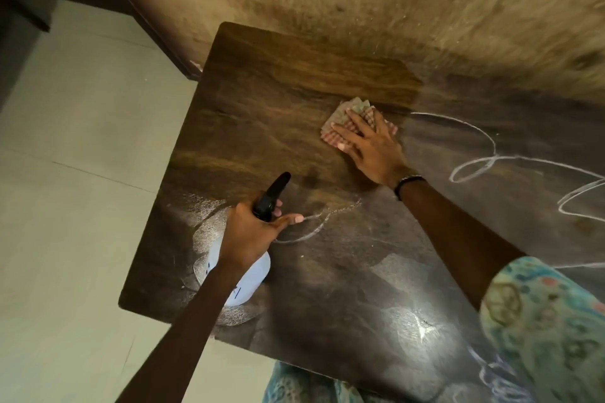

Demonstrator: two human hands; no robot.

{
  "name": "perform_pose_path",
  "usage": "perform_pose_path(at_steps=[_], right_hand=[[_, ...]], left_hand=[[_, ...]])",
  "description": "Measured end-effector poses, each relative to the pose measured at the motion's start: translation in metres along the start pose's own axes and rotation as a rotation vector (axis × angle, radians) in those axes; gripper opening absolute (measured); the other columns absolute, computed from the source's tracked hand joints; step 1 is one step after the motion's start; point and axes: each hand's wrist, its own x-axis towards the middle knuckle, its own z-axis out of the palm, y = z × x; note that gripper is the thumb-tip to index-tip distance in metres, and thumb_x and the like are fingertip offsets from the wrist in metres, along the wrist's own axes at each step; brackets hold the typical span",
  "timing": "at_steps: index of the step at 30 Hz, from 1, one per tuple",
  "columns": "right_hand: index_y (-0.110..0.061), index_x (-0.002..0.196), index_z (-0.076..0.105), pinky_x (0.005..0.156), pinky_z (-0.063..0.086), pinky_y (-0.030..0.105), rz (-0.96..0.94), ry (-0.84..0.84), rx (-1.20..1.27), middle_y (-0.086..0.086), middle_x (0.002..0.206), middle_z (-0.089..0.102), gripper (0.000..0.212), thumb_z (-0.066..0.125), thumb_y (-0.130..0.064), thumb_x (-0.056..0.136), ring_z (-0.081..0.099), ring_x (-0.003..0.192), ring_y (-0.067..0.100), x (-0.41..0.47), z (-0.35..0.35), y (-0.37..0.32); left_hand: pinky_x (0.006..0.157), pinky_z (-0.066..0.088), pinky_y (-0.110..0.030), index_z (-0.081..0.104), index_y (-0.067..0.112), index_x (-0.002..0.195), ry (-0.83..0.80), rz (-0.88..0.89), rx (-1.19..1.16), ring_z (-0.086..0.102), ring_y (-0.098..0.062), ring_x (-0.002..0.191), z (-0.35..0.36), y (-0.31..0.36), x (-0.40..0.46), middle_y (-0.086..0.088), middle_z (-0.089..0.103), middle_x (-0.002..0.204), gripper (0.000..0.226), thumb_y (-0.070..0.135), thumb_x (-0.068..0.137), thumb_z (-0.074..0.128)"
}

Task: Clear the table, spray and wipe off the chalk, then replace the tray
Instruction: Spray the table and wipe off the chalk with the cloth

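Left hand [248, 232] nearest, fingers wrapped round the spray bottle [242, 275], nozzle aimed over the table [262, 101].
Right hand [370, 144], fingers spread flat, presses the cloth [343, 114] mid-table for wiping; chalk loops [474, 167] remain at right. No tray visible.

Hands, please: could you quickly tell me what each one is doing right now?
Left hand: grips the white plastic spray bottle by its black head.
Right hand: open, pressing flat on the red checked cloth.
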Motion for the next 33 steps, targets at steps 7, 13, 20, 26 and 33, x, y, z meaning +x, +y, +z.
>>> perform_pose_path(at_steps=[7, 13, 20, 26, 33], right_hand=[[-0.038, 0.141, 0.039, 0.109, 0.028, 0.052, -0.374, -0.014, -0.134, 0.001, 0.154, 0.03, 0.047, 0.023, -0.044, 0.097, 0.023, 0.139, 0.042, -0.04, 0.023, -0.052], [-0.036, 0.142, 0.034, 0.103, 0.035, 0.063, -0.232, 0.005, -0.076, 0.004, 0.154, 0.03, 0.047, 0.026, -0.044, 0.096, 0.029, 0.136, 0.045, -0.079, 0.011, 0.018], [-0.034, 0.143, 0.037, 0.099, 0.039, 0.061, -0.042, -0.044, -0.065, 0.004, 0.156, 0.026, 0.049, 0.026, -0.046, 0.096, 0.027, 0.135, 0.047, -0.048, 0.001, -0.039], [-0.041, 0.145, 0.029, 0.095, 0.042, 0.063, -0.077, -0.116, -0.057, -0.003, 0.159, 0.016, 0.054, 0.017, -0.051, 0.093, 0.016, 0.141, 0.042, -0.072, 0.013, -0.052], [-0.04, 0.144, 0.031, 0.098, 0.04, 0.063, -0.091, -0.108, -0.023, -0.005, 0.158, 0.017, 0.052, 0.023, -0.048, 0.093, 0.017, 0.141, 0.042, -0.084, 0.012, -0.054]], left_hand=[[0.073, 0.054, -0.031, 0.07, 0.013, 0.09, -0.022, -0.017, 0.005, 0.066, -0.015, 0.073, 0.0, -0.006, -0.017, -0.002, 0.07, 0.077, 0.042, 0.027, 0.055, 0.089], [0.082, 0.055, -0.035, 0.07, 0.018, 0.087, -0.114, -0.011, 0.075, 0.069, -0.013, 0.079, -0.007, -0.021, -0.039, 0.004, 0.072, 0.078, 0.045, 0.036, 0.051, 0.09], [0.074, 0.055, -0.032, 0.065, 0.021, 0.076, -0.159, 0.041, 0.277, 0.067, -0.016, 0.075, -0.005, -0.041, -0.06, 0.002, 0.071, 0.076, 0.044, 0.051, 0.052, 0.085], [0.075, 0.056, -0.039, 0.062, 0.019, 0.078, -0.165, 0.081, 0.42, 0.067, -0.028, 0.078, -0.015, -0.057, -0.068, -0.007, 0.071, 0.08, 0.049, 0.06, 0.056, 0.078], [0.075, 0.053, -0.033, 0.064, 0.018, 0.078, -0.137, 0.059, 0.374, 0.067, -0.023, 0.081, -0.03, -0.063, -0.067, -0.006, 0.071, 0.083, 0.038, 0.047, 0.062, 0.082]])
